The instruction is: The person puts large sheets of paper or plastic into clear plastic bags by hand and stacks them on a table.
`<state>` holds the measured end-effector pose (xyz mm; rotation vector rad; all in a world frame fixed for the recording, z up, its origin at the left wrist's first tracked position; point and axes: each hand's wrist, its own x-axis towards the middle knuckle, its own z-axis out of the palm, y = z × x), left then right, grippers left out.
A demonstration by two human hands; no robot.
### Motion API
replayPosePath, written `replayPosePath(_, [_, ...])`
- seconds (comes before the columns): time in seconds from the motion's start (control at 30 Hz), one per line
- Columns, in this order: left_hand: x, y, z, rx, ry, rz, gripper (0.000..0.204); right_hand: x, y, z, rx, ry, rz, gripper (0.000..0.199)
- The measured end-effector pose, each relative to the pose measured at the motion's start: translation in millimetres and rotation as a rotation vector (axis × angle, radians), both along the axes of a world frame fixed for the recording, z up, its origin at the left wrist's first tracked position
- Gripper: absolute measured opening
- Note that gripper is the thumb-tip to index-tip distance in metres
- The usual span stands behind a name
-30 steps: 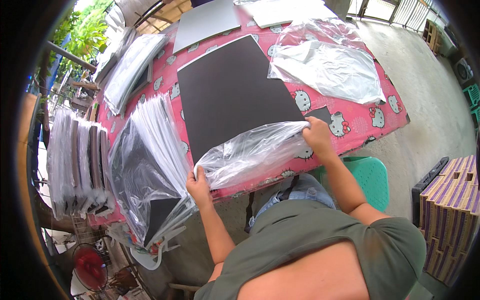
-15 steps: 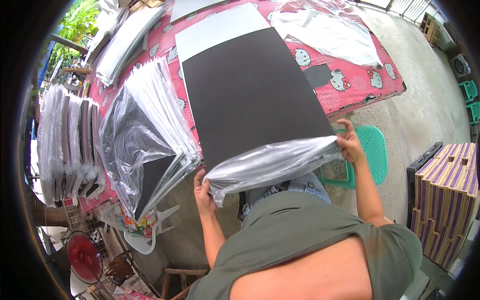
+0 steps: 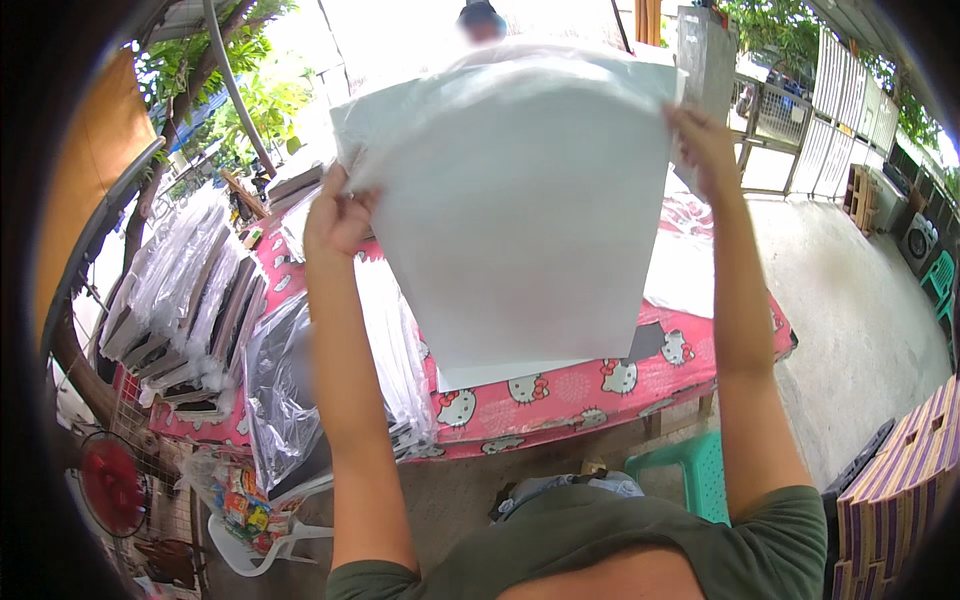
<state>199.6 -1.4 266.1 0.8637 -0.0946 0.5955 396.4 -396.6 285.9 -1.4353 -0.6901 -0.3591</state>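
Note:
A large pale grey-white board (image 3: 520, 230) stands raised before me, its lower end over the table. Clear plastic sleeve film (image 3: 480, 75) covers its upper end and blurs there. My left hand (image 3: 342, 215) grips the sleeve at the upper left edge, fingers bent. My right hand (image 3: 703, 150) pinches it at the upper right corner, somewhat smeared by motion. Both arms are stretched forward. Beneath the board a white sheet (image 3: 465, 377) shows on the pink patterned table cover (image 3: 560, 410).
Left of the board lie plastic-wrapped sheets (image 3: 285, 370) and a stack of wrapped panels (image 3: 175, 290). A small dark piece (image 3: 645, 343) lies near the table's front edge. A green stool (image 3: 700, 480) stands below, stacked cartons (image 3: 895, 490) at right, a red fan (image 3: 112, 485) at left.
Both hands have risen and moved away from me, lifting the sleeve and board from lying flat to upright. The pale side now faces me where the black one showed before.

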Motion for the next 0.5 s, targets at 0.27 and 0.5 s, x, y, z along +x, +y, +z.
replayPosePath(0.27, [12, 3, -152, 0.604, 0.812, 0.498, 0.024, 40, 26, -149, 0.016, 0.320, 0.324, 0.034])
replayPosePath(0.5, [30, -25, -105, 0.599, 0.174, 0.682, 0.044, 49, 41, -77, 0.122, 0.168, 0.245, 0.061])
